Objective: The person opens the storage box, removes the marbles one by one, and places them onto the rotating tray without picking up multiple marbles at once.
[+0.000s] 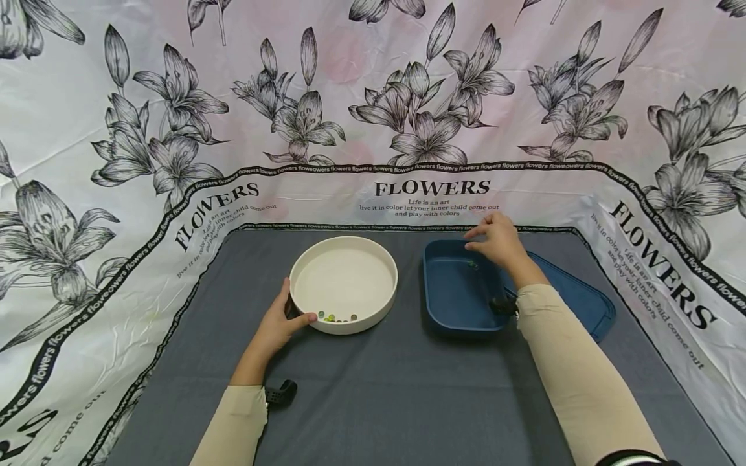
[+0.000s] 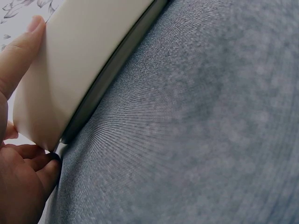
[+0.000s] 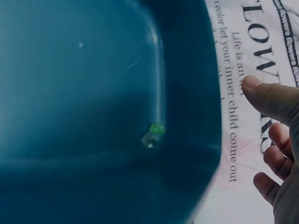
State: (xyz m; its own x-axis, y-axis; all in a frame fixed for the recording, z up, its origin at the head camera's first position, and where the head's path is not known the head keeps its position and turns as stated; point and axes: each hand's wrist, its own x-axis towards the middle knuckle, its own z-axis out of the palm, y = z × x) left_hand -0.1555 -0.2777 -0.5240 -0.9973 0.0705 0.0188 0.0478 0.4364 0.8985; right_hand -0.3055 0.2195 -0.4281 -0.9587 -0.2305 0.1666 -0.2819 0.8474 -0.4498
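Observation:
A round cream dish (image 1: 344, 272) stands at the middle left of the grey cloth. My left hand (image 1: 278, 329) grips its near-left side, thumb at the rim and fingers low along the outer wall. Several small glass marbles (image 1: 330, 318) lie gathered along the dish's near inner edge. Over the far right corner of a deep blue rectangular container (image 1: 434, 285) is my right hand (image 1: 500, 244), its fingers loosely bent with nothing between them. In the right wrist view, a green marble (image 3: 157, 128) and a clear marble (image 3: 150, 140) touch in a corner of that container.
A flat blue lid (image 1: 577, 298) lies to the right of the container, partly behind the right forearm. Grey cloth (image 1: 384, 395) covers the table, bordered by a white flower-printed sheet (image 1: 315, 200). Dark wrist cameras (image 1: 282, 393) are worn on both wrists.

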